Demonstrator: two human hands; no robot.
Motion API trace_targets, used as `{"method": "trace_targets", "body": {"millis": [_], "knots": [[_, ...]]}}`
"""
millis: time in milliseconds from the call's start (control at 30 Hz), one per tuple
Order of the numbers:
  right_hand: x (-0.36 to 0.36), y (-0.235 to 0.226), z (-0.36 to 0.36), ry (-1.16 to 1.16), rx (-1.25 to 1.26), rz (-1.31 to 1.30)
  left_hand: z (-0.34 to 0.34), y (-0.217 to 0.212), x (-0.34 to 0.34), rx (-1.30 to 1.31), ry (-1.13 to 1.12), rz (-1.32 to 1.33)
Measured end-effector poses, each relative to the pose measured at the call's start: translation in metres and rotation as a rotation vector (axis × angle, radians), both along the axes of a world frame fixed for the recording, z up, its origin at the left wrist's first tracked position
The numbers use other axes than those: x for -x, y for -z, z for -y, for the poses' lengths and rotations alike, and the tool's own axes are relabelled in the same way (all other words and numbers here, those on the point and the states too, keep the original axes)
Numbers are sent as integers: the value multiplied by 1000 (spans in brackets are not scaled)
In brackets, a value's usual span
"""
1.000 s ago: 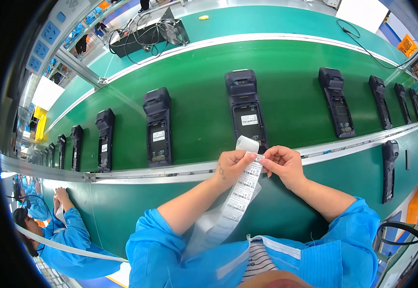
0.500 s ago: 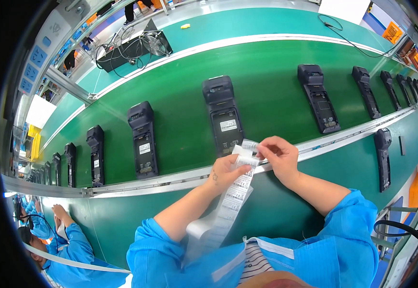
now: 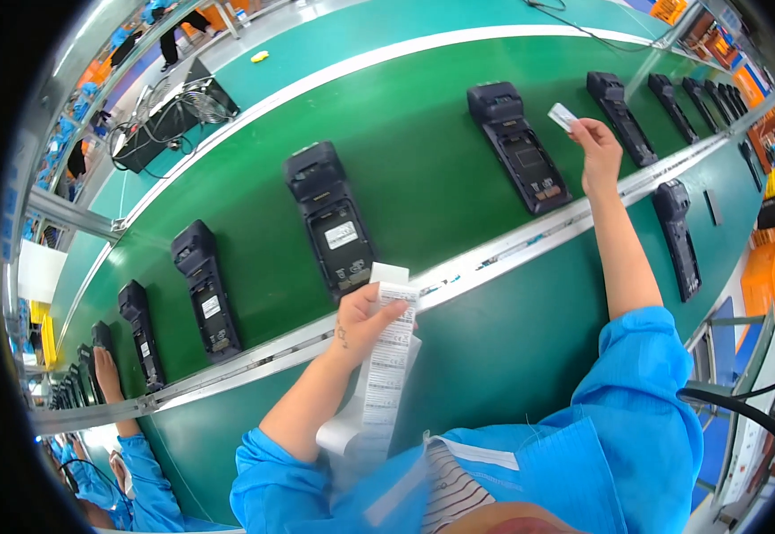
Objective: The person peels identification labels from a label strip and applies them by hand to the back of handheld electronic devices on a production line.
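A long strip of white printed labels [image 3: 387, 365] hangs from my left hand [image 3: 356, 329], thumb pressed on its upper part; the lower end curls down in front of my blue sleeve. My right hand [image 3: 599, 160], stretched out over the green belt, pinches a single small white label [image 3: 563, 116] by its edge. Left of it lies a dark handheld terminal [image 3: 519, 147], its open back bay facing up without a white label. Another dark terminal [image 3: 329, 218], just beyond my left hand, bears a white label [image 3: 341, 235] in its bay.
More dark terminals [image 3: 207, 289] lie in a row along the green belt [image 3: 423, 160], bordered by a metal rail [image 3: 485, 258]. One terminal [image 3: 677, 240] rests on the near table at right. A co-worker's hand [image 3: 107, 374] touches a terminal at left. A black box with cables [image 3: 174, 120] stands beyond.
My right hand has moved away from the strip, up and right, with one label. My left hand keeps the strip. The view has shifted, and the co-worker's hand now reaches to the belt.
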State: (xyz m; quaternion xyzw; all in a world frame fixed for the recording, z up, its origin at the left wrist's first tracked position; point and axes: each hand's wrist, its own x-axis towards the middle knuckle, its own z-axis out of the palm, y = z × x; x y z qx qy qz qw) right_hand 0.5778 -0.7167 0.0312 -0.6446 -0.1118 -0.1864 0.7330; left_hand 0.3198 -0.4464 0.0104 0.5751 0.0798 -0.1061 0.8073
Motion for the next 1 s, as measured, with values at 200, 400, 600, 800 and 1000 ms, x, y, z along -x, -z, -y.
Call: {"method": "trace_targets", "body": {"millis": [200,400,600,800,1000], "knots": [[0,35,-6,-263,-155,-290,1,3,-1,-31,-8,22],[-5,12,-4,-283,13,-332,3,6,-4,-48,-10,13],[-20,-1,-4,-290,412,-266,3,7,-6,10,-25,64],[-22,0,-8,-326,443,-245,4,9,-8,48,-9,55],[-16,13,-16,-434,596,-311,6,11,-11,54,31,67]]}}
